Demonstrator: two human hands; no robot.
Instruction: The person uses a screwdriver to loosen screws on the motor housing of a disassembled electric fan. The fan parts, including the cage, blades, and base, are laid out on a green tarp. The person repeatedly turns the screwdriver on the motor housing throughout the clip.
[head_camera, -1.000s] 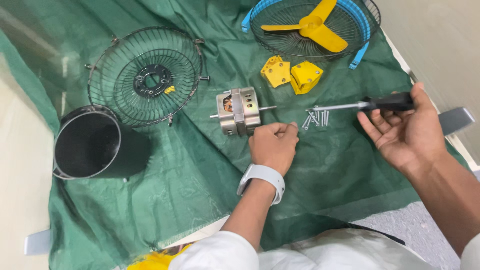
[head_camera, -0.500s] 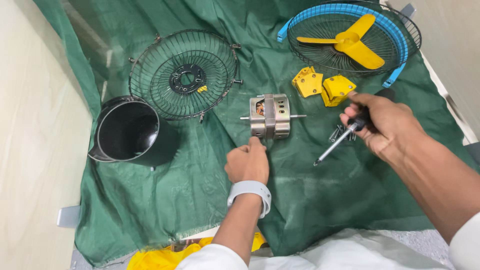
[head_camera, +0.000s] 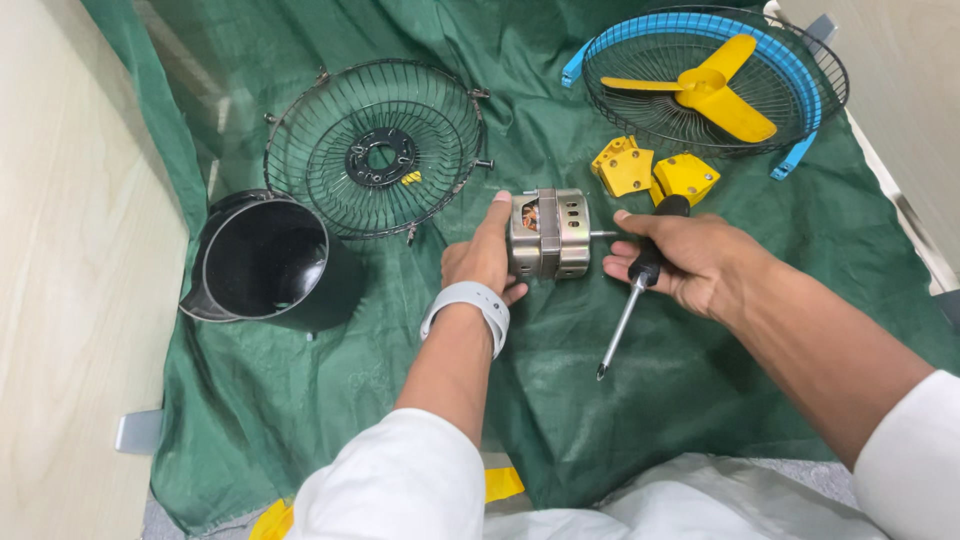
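Left hand (head_camera: 480, 262) clasps the left end of a silver fan motor (head_camera: 548, 233) lying mid-cloth on the green tarp (head_camera: 300, 400), thumb up along its face. Right hand (head_camera: 690, 262) fingers wrapped round a black-handled screwdriver (head_camera: 632, 300), tip pointing down-left. Two yellow brackets (head_camera: 650, 175) just behind; black wire guard (head_camera: 375, 150) and black housing (head_camera: 265, 262) to the left.

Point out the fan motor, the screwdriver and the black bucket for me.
fan motor (head_camera: 558, 233), head view, on its metal casing.
screwdriver (head_camera: 620, 331), head view, on the bare metal shaft below the right hand.
black bucket (head_camera: 262, 258), head view, on its dark inner wall.
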